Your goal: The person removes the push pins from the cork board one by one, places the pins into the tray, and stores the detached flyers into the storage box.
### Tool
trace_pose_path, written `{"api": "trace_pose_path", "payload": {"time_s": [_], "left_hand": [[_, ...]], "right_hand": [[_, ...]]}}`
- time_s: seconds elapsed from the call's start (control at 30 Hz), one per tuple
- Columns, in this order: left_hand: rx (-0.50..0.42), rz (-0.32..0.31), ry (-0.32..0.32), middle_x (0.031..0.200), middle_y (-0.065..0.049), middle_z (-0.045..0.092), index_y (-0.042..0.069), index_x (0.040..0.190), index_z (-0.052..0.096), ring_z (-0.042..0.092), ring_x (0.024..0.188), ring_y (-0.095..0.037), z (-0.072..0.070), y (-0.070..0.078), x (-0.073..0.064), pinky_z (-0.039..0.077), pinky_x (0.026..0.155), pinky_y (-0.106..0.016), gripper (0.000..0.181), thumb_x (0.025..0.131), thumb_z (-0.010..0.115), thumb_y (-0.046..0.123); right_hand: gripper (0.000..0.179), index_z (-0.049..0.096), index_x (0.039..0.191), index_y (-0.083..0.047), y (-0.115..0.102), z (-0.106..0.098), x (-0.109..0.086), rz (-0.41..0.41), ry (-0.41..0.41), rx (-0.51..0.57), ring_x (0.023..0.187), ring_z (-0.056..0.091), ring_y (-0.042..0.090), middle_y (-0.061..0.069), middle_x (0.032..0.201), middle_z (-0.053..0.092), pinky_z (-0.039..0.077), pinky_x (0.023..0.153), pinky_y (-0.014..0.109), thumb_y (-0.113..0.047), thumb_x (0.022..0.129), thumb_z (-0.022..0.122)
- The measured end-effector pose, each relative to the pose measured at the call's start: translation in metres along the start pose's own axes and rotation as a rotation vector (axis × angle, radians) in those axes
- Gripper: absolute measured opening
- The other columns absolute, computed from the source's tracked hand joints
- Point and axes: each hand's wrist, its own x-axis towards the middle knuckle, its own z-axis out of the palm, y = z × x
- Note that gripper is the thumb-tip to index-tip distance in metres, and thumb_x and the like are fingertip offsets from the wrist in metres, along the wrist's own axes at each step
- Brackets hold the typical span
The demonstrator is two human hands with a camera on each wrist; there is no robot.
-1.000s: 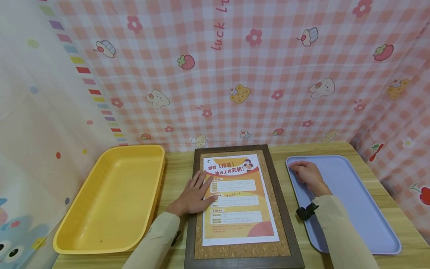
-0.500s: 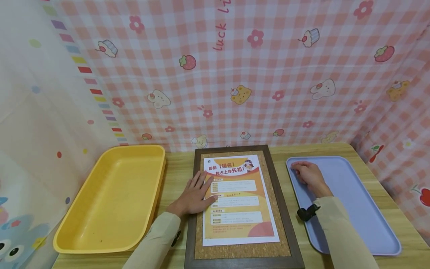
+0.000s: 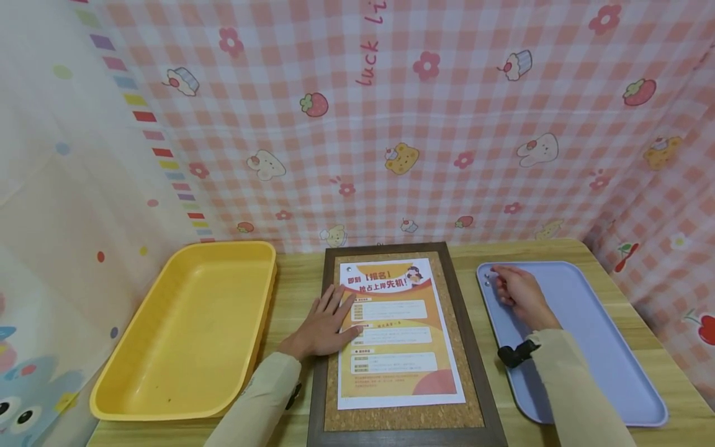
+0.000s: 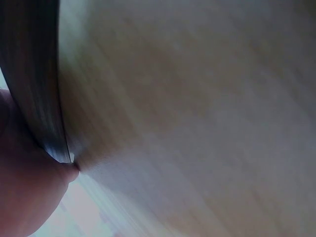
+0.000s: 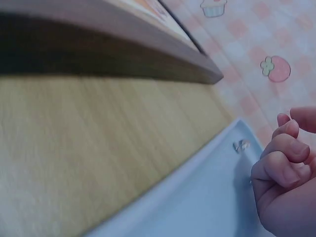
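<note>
My left hand [image 3: 323, 328] lies with spread fingers on the left edge of the poster [image 3: 399, 366], holding it flat on the framed corkboard [image 3: 473, 406]. One clear pushpin [image 3: 349, 269] sits in the poster's top left corner. Above the far left corner of the lilac tray [image 3: 592, 347], my right hand [image 3: 524, 297] has its thumb and index fingertips together and the other fingers curled. A small pushpin seems pinched there, mostly hidden by the fingertips. Loose pushpins [image 5: 241, 145] lie in the tray just beside that hand. In the left wrist view the dark frame [image 4: 37, 74] shows beside the left hand.
A deep yellow bin [image 3: 195, 335] stands to the left of the corkboard. Wooden tabletop [image 3: 293, 273] shows between bin, board and tray. A pink checked cloth [image 3: 357, 130] hangs behind the table.
My right hand has lifted and shifted slightly right, off the tray's corner, uncovering the loose pushpins. The left hand stays in place on the poster.
</note>
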Motion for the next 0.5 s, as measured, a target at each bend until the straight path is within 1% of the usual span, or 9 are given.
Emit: {"api": "trace_pose_path", "payload": {"time_s": [0.13,0.23,0.3,0.37,0.43,0.5], "left_hand": [[0.017,-0.012,-0.012,0.166,-0.017,0.002,0.013,0.16,0.016,-0.006,0.152,-0.037,-0.003,0.002,-0.001,0.007,0.118,-0.062,0.076,0.101,0.041,0.055],[0.013,-0.01,-0.008,0.166,-0.017,0.001,0.013,0.161,0.015,-0.006,0.152,-0.037,-0.001,0.0,-0.001,0.006,0.118,-0.062,0.077,0.101,0.041,0.055],[0.013,-0.01,-0.009,0.166,-0.016,0.0,0.014,0.161,0.013,-0.007,0.152,-0.036,0.001,-0.002,0.0,0.005,0.118,-0.062,0.078,0.101,0.04,0.056],[0.015,-0.012,-0.012,0.166,-0.015,-0.001,0.015,0.161,0.012,-0.008,0.152,-0.035,0.002,-0.003,0.0,0.005,0.119,-0.061,0.078,0.101,0.04,0.056],[0.008,-0.011,-0.011,0.166,-0.015,0.0,0.014,0.161,0.013,-0.008,0.152,-0.035,0.002,-0.002,0.0,0.005,0.119,-0.061,0.078,0.101,0.04,0.056],[0.005,-0.01,-0.015,0.166,-0.016,0.0,0.013,0.161,0.014,-0.007,0.152,-0.036,0.0,-0.001,0.0,0.006,0.118,-0.062,0.077,0.101,0.041,0.055]], "right_hand": [[0.027,0.051,0.115,0.001,-0.006,0.007,-0.001,-0.02,0.01,0.011,0.048,0.04,0.001,-0.009,0.066,0.05,0.033,0.043,0.017,-0.023,0.106,0.047],[0.025,0.054,0.113,0.0,-0.011,0.015,-0.001,-0.05,0.007,0.005,0.048,0.04,0.001,-0.009,0.066,0.051,0.033,0.044,0.017,-0.022,0.105,0.05],[0.022,0.057,0.111,-0.002,-0.014,0.021,0.0,-0.072,-0.007,0.0,0.048,0.039,0.002,-0.007,0.067,0.051,0.033,0.044,0.018,-0.021,0.104,0.05],[0.022,0.057,0.113,-0.001,-0.016,0.027,0.001,-0.095,-0.02,-0.018,0.048,0.038,0.002,-0.007,0.067,0.05,0.031,0.044,0.018,-0.02,0.105,0.049],[0.023,0.059,0.116,-0.002,-0.018,0.034,0.002,-0.106,-0.028,-0.036,0.049,0.038,0.003,-0.006,0.068,0.049,0.031,0.044,0.019,-0.019,0.105,0.048],[0.022,0.06,0.114,-0.002,-0.02,0.04,0.003,-0.114,-0.036,-0.043,0.048,0.037,0.003,-0.006,0.068,0.049,0.031,0.044,0.019,-0.018,0.105,0.048]]}}
